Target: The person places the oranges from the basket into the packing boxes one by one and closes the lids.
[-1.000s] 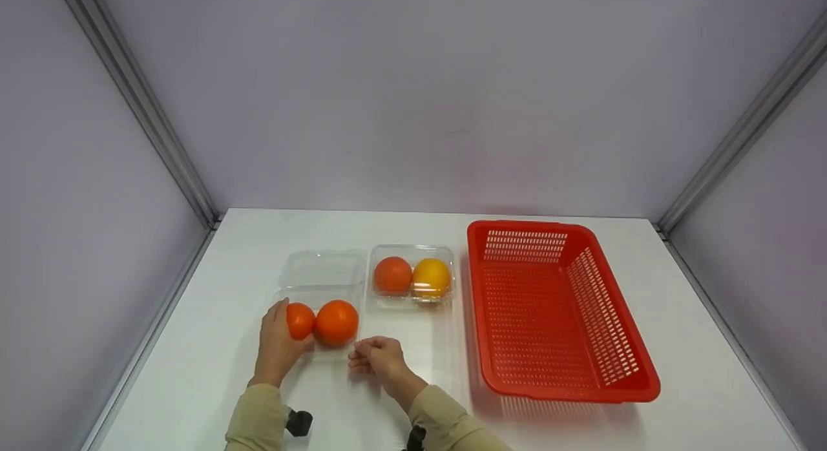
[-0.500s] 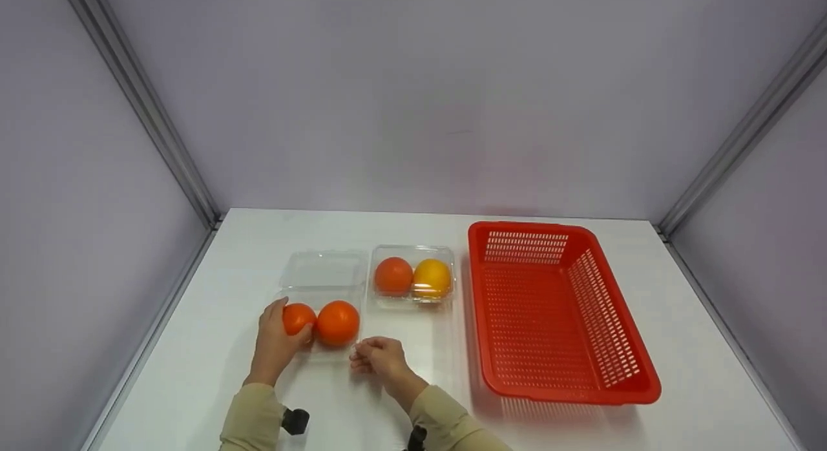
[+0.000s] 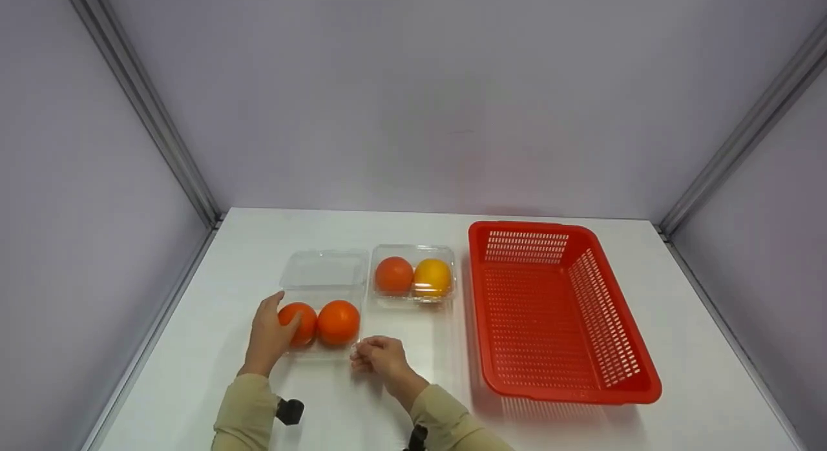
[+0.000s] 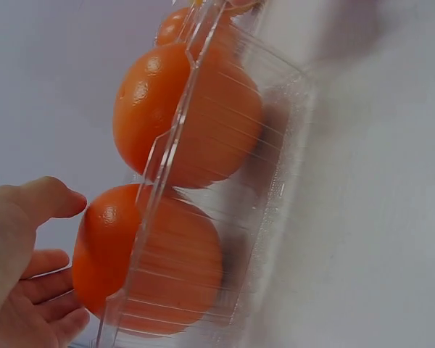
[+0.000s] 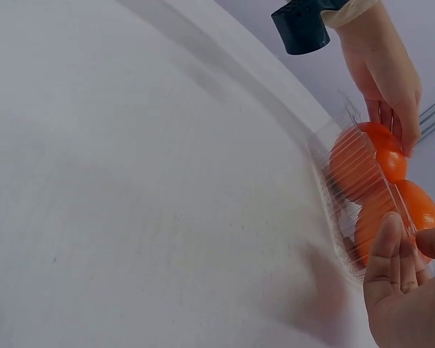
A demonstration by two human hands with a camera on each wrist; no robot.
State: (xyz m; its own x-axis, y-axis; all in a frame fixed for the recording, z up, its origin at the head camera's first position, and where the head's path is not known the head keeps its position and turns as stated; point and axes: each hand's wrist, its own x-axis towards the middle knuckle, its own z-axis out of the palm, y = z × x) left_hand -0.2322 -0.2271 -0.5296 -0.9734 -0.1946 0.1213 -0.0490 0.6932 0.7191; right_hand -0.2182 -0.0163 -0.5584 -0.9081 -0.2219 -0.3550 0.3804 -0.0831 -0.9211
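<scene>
Two oranges, a left orange (image 3: 302,324) and a right orange (image 3: 338,322), sit side by side in a clear plastic clamshell container (image 4: 264,217) whose lid (image 3: 325,269) lies folded back. My left hand (image 3: 268,331) is at the left orange, thumb and fingers spread loosely around its outer side; in the left wrist view the thumb tip (image 4: 76,203) is right at its skin. My right hand (image 3: 382,359) pinches the container's near right rim between thumb and fingers, seen from close by in the right wrist view.
Behind and to the right stands a closed clear container (image 3: 413,251) with an orange-red fruit (image 3: 393,274) and a yellow fruit (image 3: 432,278) inside. A red perforated basket (image 3: 477,322) takes up the table's right side. Pale walls (image 3: 413,102) enclose the table.
My left hand has loosened from the left orange and drawn back to the left, so more of the fruit shows. The right hand has stayed at the container's rim.
</scene>
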